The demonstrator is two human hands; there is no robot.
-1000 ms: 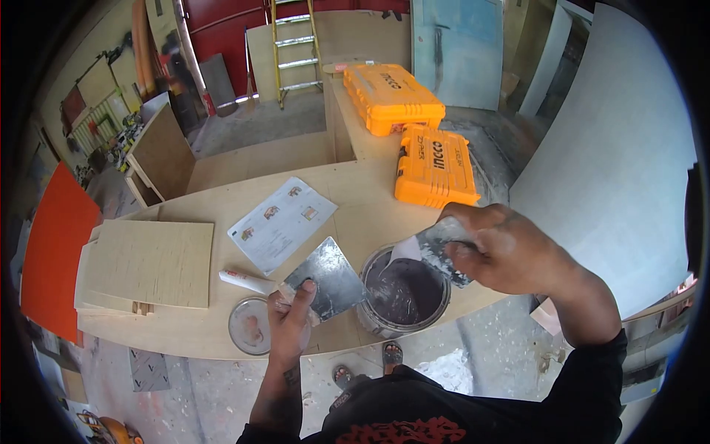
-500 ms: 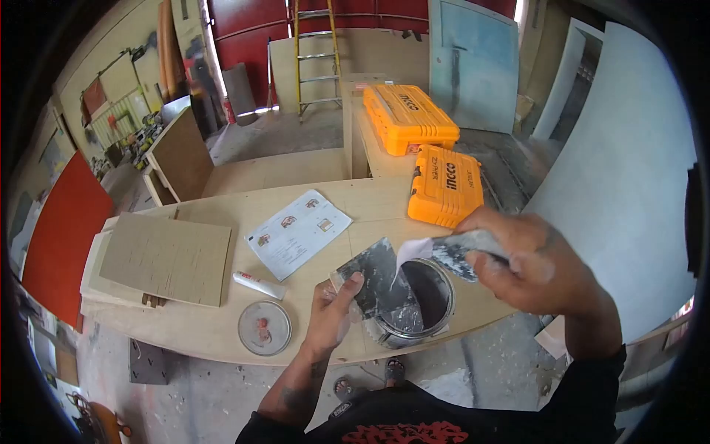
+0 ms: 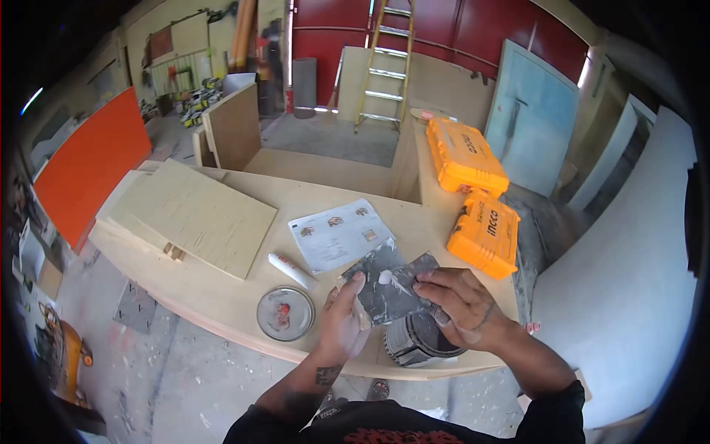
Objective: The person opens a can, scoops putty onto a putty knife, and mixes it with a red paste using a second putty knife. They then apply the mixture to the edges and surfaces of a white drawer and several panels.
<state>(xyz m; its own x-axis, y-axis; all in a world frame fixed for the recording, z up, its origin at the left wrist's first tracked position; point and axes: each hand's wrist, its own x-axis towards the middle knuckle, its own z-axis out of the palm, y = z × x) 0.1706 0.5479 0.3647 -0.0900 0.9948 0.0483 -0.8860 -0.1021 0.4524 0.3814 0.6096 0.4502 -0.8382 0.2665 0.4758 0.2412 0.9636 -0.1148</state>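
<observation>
Two metal scraper blades are held together above the open can (image 3: 418, 342), at the near edge of the table (image 3: 222, 296). The wider blade (image 3: 373, 285) lies flat and carries a small white dab of filler (image 3: 384, 277) near its centre. The narrower blade (image 3: 418, 270) overlaps it from the right, its edge resting on the wider blade just beside the dab.

The left hand (image 3: 344, 322) is closed on the wider blade's near-left corner, thumb on top. The right hand (image 3: 462, 303) is closed on the narrower blade, fingers curled over its upper face.

The can stands directly under the right hand, partly hidden by it. Its round lid (image 3: 285, 313) lies flat to the left, well apart from the can. A small white tube (image 3: 290, 270) lies beyond the lid, next to a printed sheet (image 3: 340, 233). A stack of plywood boards (image 3: 196, 214) occupies the left part of the table. Two orange tool cases (image 3: 484, 233) sit at the far right.
</observation>
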